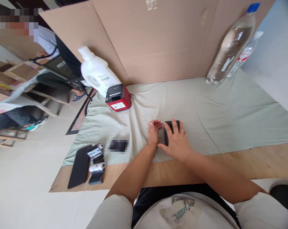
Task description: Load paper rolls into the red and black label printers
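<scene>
My right hand [177, 141] lies with fingers spread over a flat black object with rounded corners [166, 136] on the cloth. Most of the object is hidden under that hand, so its kind cannot be told. Just left of it rests my left hand [154, 131], turned on its side with fingers loosely curled and apart, holding nothing visible. A red and black box-shaped device [121, 101] with a white label stands farther off, at the upper left. Nearer, on the left, a dark thing [118, 145] is pixelated beyond recognition.
Left on the table lie a black flat slab [79, 167], a dark film roll [96, 153] and a white roll [97, 167]. A white jug [99, 71] stands behind the device. Large water bottles [233, 44] lean at the right, against cardboard [163, 38]. People sit beyond, left.
</scene>
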Demonstrator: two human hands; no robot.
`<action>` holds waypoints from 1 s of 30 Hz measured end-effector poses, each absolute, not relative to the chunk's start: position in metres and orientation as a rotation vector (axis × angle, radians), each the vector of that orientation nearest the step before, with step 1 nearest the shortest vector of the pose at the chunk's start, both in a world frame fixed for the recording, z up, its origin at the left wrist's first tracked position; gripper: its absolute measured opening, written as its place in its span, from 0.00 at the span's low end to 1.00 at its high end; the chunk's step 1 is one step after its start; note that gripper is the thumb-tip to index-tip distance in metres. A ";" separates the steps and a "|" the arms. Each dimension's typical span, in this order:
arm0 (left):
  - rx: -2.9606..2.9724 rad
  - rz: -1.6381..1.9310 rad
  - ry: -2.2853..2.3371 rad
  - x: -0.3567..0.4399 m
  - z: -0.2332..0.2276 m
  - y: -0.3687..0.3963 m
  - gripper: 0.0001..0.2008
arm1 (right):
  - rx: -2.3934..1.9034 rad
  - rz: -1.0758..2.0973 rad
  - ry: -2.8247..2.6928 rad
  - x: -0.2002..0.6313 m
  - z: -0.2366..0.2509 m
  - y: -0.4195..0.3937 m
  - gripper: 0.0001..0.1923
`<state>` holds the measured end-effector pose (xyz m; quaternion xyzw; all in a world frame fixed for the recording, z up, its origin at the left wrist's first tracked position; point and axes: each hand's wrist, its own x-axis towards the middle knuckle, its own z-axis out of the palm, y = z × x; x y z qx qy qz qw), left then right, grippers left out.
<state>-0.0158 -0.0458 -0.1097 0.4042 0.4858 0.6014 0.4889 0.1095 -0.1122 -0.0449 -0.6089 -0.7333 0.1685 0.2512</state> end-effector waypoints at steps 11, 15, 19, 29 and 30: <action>2.089 0.667 1.456 -0.009 -0.095 -0.068 0.27 | -1.748 0.691 -1.908 0.189 -0.042 -0.062 0.47; 2.389 0.037 1.264 -0.002 -0.078 -0.075 0.32 | -1.994 0.448 -1.711 0.259 -0.034 0.019 0.50; 2.418 -0.137 1.285 0.000 -0.068 -0.077 0.33 | -2.284 0.254 -1.511 0.326 -0.032 0.085 0.50; 2.456 0.016 1.241 -0.005 -0.085 -0.075 0.35 | -2.473 -0.035 -1.576 0.351 -0.053 0.093 0.40; 2.448 0.018 1.241 -0.005 -0.084 -0.076 0.35 | -2.437 -0.080 -1.643 0.338 -0.053 0.088 0.38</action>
